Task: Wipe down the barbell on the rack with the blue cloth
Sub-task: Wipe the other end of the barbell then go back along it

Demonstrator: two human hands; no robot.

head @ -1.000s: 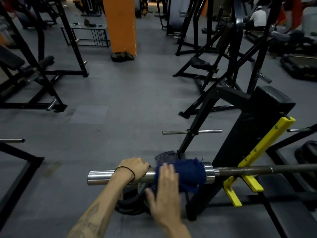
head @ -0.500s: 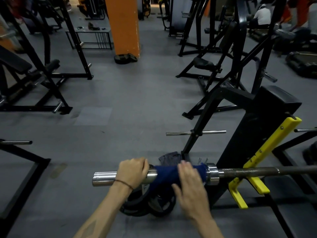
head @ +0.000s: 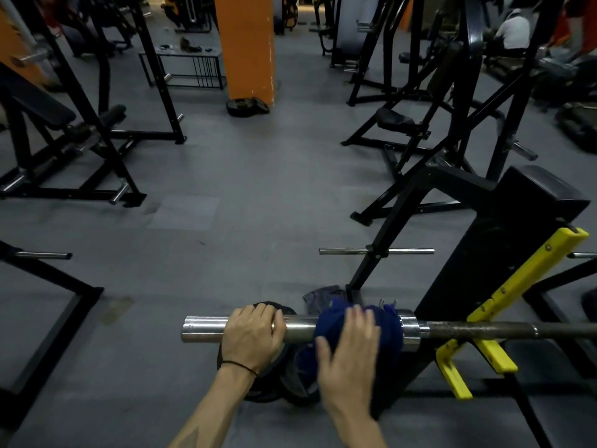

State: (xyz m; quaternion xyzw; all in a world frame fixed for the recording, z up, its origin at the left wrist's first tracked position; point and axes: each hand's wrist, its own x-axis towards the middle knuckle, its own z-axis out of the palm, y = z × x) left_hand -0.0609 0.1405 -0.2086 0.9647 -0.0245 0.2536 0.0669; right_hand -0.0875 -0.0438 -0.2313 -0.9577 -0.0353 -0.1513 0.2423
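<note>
Lower centre of the frame, the barbell (head: pixel 468 330) lies across the yellow hooks (head: pixel 491 347) of the rack, its chrome sleeve (head: pixel 206 328) pointing left. The left hand (head: pixel 255 331) clenches round that sleeve, steadying it. Just right of it, the right hand (head: pixel 347 357) presses the blue cloth (head: pixel 391 328) against the sleeve beside the collar, fingers straight and blurred. The wiping step looks under way; next, the dark shaft further right likely needs the cloth.
</note>
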